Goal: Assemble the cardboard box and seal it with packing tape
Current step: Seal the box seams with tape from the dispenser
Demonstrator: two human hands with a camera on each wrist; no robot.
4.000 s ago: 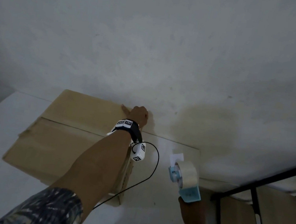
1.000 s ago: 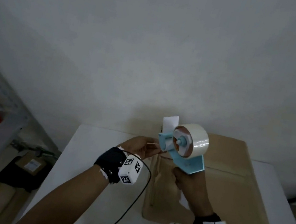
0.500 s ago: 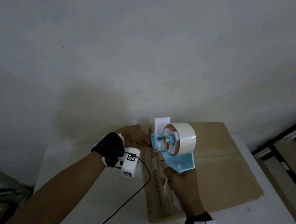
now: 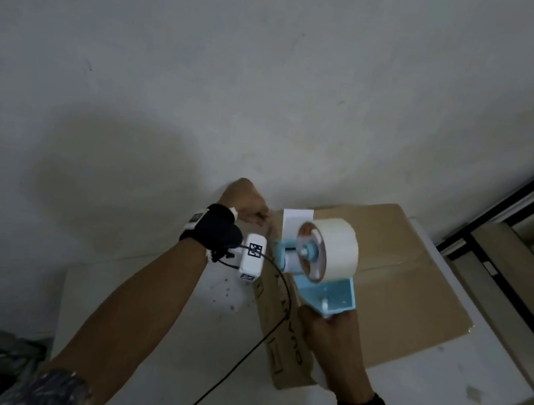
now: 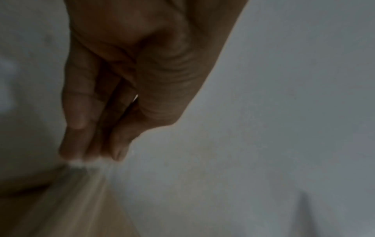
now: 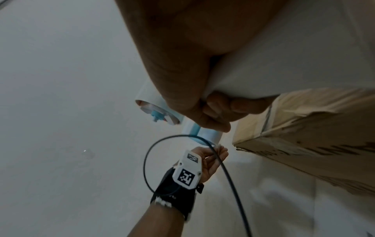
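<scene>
Head view shows the cardboard box (image 4: 384, 289) lying closed on the white bench (image 4: 170, 326), its far end against the wall (image 4: 279, 65) and its printed side facing the bench's left edge, much as half a second ago; four seconds ago the left hand rested on the box's far edge and the dispenser hung low to the right of it. The tape dispenser (image 4: 318, 265), blue-framed with a white roll, now sits higher and over the box's left upper edge, gripped at its handle by the right hand (image 4: 331, 343), whose fingers curl round it; the right wrist view confirms that clamped grip. The left hand (image 4: 244, 204) has risen since half a second ago and is now just left of the box's far-left corner, fingertips (image 5: 117, 154) pinched together on the free end of the tape (image 5: 89, 165), which runs taut and blurred away from them. A black cable (image 4: 274, 328) loops from the left wrist camera (image 4: 252, 257) across the box's printed side. At the right stands a black metal rack (image 4: 515, 222).
</scene>
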